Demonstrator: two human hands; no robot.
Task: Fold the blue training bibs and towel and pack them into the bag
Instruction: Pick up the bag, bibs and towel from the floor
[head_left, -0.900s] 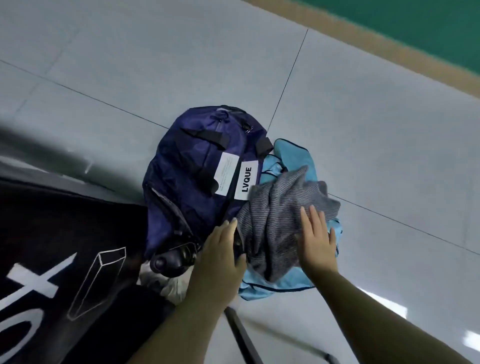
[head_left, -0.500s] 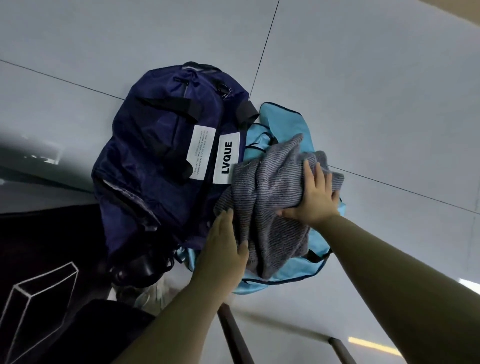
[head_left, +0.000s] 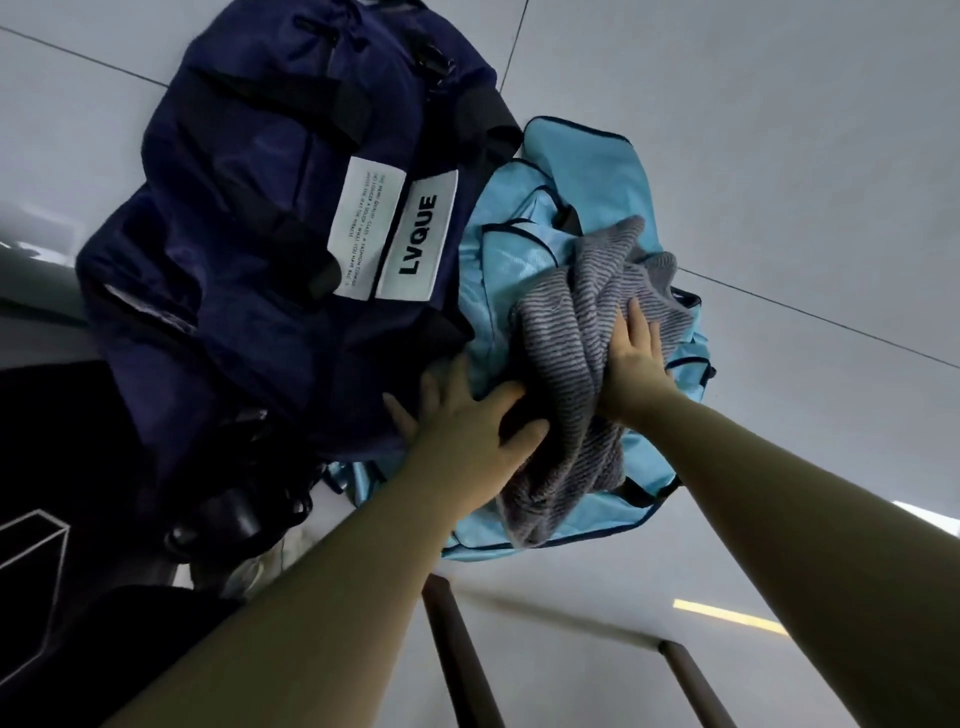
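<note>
Towel (head_left: 566, 364), grey striped, lies crumpled on the light blue bibs (head_left: 582, 171) on the floor just beside the navy bag (head_left: 249, 218). Head view: right hand (head_left: 631, 364) has shifted from gripping to lying flat on the towel, left hand (head_left: 467, 431) now pinches its near edge. Looks like lifting off; folding not begun.

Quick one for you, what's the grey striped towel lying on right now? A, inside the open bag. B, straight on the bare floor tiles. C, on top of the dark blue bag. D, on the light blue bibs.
D: the towel is crumpled on the light blue bibs, which spread out around it beside the bag, with the right hand flat on the towel.
</note>
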